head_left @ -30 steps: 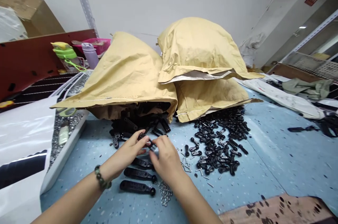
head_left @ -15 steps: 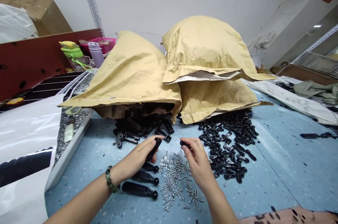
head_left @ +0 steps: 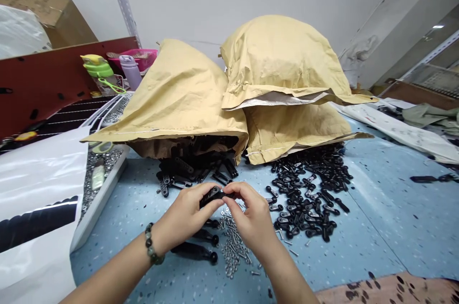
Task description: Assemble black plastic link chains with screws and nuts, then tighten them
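My left hand (head_left: 188,213) is closed around a long black plastic arm piece (head_left: 212,194). My right hand (head_left: 253,213) pinches a small black ball-ended piece (head_left: 228,194) against the end of that arm piece; fingers partly hide the joint. Below my left hand lie several black ball-ended arms (head_left: 195,250) in a row. Beneath my right hand, partly covered, spreads a pile of silver screws and nuts (head_left: 233,246). Small black ball-ended pieces (head_left: 308,203) are heaped to the right, and longer black pieces (head_left: 182,165) spill from a bag behind my hands.
Yellow paper sacks (head_left: 186,89) stand across the back, one sack (head_left: 283,60) lying on another. At the left are a grey tray (head_left: 103,203) of small metal parts, white plastic sheeting (head_left: 39,189) and a purple bottle (head_left: 131,72). Brown material (head_left: 390,289) covers the near right corner.
My right hand has moved left to meet my left hand, bringing the small ball-ended piece to the arm piece. The arm piece has turned from steep to flatter.
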{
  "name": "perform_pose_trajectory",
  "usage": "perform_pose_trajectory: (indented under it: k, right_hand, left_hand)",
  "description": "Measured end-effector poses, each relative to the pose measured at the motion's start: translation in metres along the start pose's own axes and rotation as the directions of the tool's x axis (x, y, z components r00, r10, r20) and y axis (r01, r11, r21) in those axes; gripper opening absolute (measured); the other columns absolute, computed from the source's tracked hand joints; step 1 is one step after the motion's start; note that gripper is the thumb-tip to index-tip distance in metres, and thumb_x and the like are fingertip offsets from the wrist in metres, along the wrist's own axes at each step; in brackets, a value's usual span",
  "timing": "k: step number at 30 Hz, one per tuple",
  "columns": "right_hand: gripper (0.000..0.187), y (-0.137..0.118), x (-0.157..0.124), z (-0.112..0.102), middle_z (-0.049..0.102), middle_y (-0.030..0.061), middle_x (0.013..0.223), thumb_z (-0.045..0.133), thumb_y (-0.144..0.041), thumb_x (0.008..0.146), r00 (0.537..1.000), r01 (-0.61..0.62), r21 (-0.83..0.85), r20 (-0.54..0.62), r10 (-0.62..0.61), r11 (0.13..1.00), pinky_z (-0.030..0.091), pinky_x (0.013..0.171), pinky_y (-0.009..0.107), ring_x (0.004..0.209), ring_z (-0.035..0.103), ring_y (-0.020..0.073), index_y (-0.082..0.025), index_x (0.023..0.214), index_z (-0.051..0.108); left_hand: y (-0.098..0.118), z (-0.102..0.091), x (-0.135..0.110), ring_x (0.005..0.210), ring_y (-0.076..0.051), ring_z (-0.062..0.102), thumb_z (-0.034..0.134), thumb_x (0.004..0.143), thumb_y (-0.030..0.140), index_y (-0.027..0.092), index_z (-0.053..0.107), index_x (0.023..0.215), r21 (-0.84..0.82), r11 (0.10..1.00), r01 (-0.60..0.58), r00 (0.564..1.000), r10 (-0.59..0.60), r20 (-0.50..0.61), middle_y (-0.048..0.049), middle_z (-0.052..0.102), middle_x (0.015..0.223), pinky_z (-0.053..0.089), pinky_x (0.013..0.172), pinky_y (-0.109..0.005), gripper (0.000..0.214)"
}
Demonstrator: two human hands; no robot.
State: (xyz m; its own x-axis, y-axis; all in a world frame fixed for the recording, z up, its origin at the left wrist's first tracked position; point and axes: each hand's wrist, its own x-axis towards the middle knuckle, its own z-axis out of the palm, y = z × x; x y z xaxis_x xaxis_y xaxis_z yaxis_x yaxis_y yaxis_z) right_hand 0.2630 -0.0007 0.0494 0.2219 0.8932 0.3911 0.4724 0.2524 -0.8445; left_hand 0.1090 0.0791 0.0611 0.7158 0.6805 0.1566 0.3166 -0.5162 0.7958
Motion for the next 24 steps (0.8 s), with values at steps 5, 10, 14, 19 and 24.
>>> perform_pose_trajectory:
  k: [5, 10, 14, 19, 24]
  right_hand:
    - [0.009, 0.000, 0.000, 0.003, 0.065, 0.0026, 0.090, 0.058, -0.015, 0.084, 0.999, 0.033, 0.271, -0.040, -0.023, 0.962, 0.052, 0.078, 0.029, 0.088, 0.063, 0.0164, -0.023, 0.089, 0.061]
    - [0.010, 0.008, 0.000, 0.003, 0.064, 0.0013, 0.092, 0.058, -0.016, 0.085, 0.998, -0.042, 0.282, 0.048, 0.030, 0.959, 0.052, 0.078, 0.028, 0.087, 0.063, 0.0151, -0.023, 0.092, 0.059]
    - [0.025, 0.025, -0.004, 0.002, 0.062, 0.0033, 0.102, 0.062, -0.013, 0.081, 0.973, -0.117, -0.132, 0.185, 0.140, 0.984, 0.051, 0.079, 0.031, 0.086, 0.062, 0.0162, -0.023, 0.104, 0.057]
    - [0.012, 0.047, -0.007, 0.021, 0.062, 0.0015, 0.081, 0.070, -0.015, 0.077, 0.947, 0.039, -0.616, 0.275, 0.168, 0.787, 0.043, 0.077, 0.036, 0.085, 0.056, 0.0217, -0.022, 0.072, 0.062]
    - [0.020, 0.054, -0.006, 0.025, 0.059, 0.0020, 0.082, 0.075, -0.032, 0.076, 0.956, 0.019, -0.640, 0.236, 0.172, 0.769, 0.040, 0.077, 0.036, 0.085, 0.053, 0.0227, -0.021, 0.072, 0.059]
  left_hand:
    - [0.006, -0.010, 0.002, 0.072, -0.015, 0.062, 0.053, 0.091, 0.032, 0.022, 0.064, 0.091, -0.019, 0.998, -0.064, 0.995, 0.065, 0.076, 0.0019, 0.069, 0.080, 0.044, 0.067, -0.023, 0.015]
    - [0.003, -0.015, 0.001, 0.063, -0.014, 0.058, 0.052, 0.090, 0.031, 0.021, 0.066, 0.086, 0.093, 0.990, -0.102, 0.990, 0.091, 0.109, 0.0016, 0.065, 0.070, 0.039, 0.060, -0.023, 0.018]
    - [-0.014, -0.017, 0.003, 0.054, -0.014, 0.052, 0.050, 0.089, 0.038, 0.019, 0.063, 0.075, 0.173, 0.983, 0.056, 0.997, -0.063, 0.036, 0.0018, 0.061, 0.061, 0.034, 0.053, -0.024, 0.027]
    - [-0.030, -0.017, 0.010, 0.056, -0.014, 0.052, 0.049, 0.088, 0.038, 0.020, 0.057, 0.090, 0.084, 0.976, 0.203, 0.979, -0.205, 0.006, 0.0046, 0.062, 0.063, 0.037, 0.054, -0.024, 0.019]
    - [-0.035, -0.013, 0.018, 0.074, -0.017, 0.057, 0.046, 0.089, 0.032, 0.020, 0.058, 0.091, 0.179, 0.979, 0.095, 0.994, -0.104, 0.043, 0.0007, 0.063, 0.082, 0.044, 0.068, -0.027, 0.017]
